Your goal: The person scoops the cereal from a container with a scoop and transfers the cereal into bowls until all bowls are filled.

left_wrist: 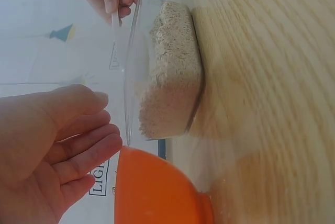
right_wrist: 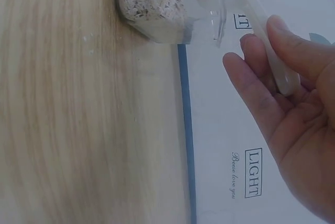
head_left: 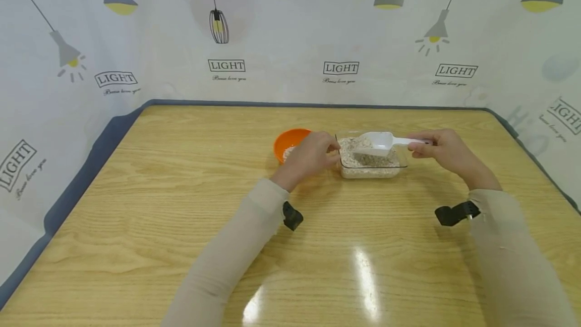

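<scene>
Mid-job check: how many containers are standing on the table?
2: the orange bowl, partly hidden by the left hand, and the glass dish of flakes, right of the bowl, beneath the white scoop.

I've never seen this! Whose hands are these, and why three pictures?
There's no robot, just a person's two bare hands. The big picture comes from a camera on the person's head; the two sideways-looking ones come from cameras on the wrists. On the wooden table are a clear container of pale flakes and an orange bowl with some flakes inside. The right hand holds a white scoop by its handle at the container. The left hand, beside it, holds nothing.
</scene>
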`<action>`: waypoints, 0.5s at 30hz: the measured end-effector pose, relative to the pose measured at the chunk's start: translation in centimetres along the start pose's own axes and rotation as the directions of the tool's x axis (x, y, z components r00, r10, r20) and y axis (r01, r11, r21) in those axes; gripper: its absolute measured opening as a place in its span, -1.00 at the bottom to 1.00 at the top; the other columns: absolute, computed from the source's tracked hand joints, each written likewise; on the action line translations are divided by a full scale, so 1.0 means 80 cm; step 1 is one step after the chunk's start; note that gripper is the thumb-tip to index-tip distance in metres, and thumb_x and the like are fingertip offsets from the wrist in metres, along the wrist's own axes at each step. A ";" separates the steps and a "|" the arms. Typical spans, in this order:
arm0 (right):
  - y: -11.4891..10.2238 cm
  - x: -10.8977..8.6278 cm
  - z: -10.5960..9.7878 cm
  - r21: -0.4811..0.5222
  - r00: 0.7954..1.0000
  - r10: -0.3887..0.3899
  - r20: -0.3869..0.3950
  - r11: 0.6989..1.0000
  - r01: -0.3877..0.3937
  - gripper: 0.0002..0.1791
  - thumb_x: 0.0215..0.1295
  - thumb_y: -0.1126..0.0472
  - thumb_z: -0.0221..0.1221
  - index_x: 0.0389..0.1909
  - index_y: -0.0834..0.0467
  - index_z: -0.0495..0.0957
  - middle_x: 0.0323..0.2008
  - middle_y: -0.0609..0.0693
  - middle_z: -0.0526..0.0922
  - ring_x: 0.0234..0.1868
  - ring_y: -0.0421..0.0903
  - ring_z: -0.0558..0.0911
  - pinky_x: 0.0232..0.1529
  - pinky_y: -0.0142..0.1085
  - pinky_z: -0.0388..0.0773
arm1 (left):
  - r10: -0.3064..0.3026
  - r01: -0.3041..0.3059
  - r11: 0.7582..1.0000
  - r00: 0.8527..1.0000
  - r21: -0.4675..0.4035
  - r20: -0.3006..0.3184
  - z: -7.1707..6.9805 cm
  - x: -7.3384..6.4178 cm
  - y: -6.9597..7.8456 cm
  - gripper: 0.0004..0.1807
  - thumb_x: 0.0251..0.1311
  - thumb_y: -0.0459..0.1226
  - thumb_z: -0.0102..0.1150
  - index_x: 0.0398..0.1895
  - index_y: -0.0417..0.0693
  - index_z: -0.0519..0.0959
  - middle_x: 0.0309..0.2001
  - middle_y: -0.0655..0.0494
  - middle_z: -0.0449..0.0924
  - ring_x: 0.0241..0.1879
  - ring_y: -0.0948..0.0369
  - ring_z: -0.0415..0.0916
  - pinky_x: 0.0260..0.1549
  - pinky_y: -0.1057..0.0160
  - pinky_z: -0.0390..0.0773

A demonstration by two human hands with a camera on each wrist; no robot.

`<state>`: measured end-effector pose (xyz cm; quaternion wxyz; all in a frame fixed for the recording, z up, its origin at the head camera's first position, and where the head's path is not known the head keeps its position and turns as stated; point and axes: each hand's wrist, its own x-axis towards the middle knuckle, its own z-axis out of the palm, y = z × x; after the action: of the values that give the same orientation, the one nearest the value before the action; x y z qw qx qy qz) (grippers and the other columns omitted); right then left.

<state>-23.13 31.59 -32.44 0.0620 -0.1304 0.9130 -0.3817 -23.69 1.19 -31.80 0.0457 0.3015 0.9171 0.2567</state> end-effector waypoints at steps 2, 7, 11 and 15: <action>-0.001 -0.001 -0.001 0.013 1.000 -0.008 -0.007 1.000 0.008 -0.51 0.34 0.17 0.03 0.12 0.48 0.35 -0.26 0.23 0.63 -0.33 -0.24 0.64 -0.22 -0.45 0.51 | 0.003 -0.003 1.000 1.000 0.003 -0.008 -0.002 0.000 -0.002 -0.86 0.20 -0.31 0.07 -0.32 -0.15 0.63 -0.34 0.09 0.52 -0.31 0.24 0.37 -0.32 0.39 0.36; -0.002 -0.001 -0.002 0.032 0.999 -0.030 -0.026 0.999 0.031 -0.53 0.34 0.19 0.05 0.09 0.50 0.37 -0.30 0.18 0.64 -0.37 -0.29 0.63 -0.30 -0.59 0.46 | -0.005 0.005 1.000 0.999 -0.008 -0.033 -0.006 -0.004 -0.009 -0.89 0.18 -0.33 0.08 -0.36 -0.15 0.61 -0.37 0.08 0.49 -0.33 0.22 0.37 -0.34 0.39 0.35; 0.000 -0.001 -0.003 0.018 0.999 -0.040 -0.033 0.999 0.040 -0.53 0.33 0.20 0.05 0.09 0.50 0.36 -0.29 0.22 0.63 -0.38 -0.33 0.62 -0.30 -0.57 0.48 | -0.029 0.029 1.000 0.998 -0.005 -0.047 -0.011 -0.006 -0.013 -0.72 0.19 -0.29 0.13 -0.05 -0.19 0.58 -0.07 0.00 0.55 -0.10 0.16 0.45 -0.11 0.30 0.44; -0.001 -0.002 -0.007 0.007 0.999 -0.024 -0.038 1.000 0.024 -0.50 0.33 0.16 0.05 0.11 0.48 0.36 -0.29 0.17 0.64 -0.37 -0.30 0.63 -0.28 -0.53 0.49 | -0.021 0.022 1.000 0.998 0.014 -0.064 -0.018 -0.008 -0.016 -0.73 0.19 -0.29 0.13 -0.07 -0.20 0.59 -0.10 0.00 0.56 -0.11 0.16 0.46 -0.13 0.30 0.45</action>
<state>-23.04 31.94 -31.99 0.0405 -0.1340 0.9109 -0.3881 -24.17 -0.72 -31.27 0.0168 0.2835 0.9232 0.2587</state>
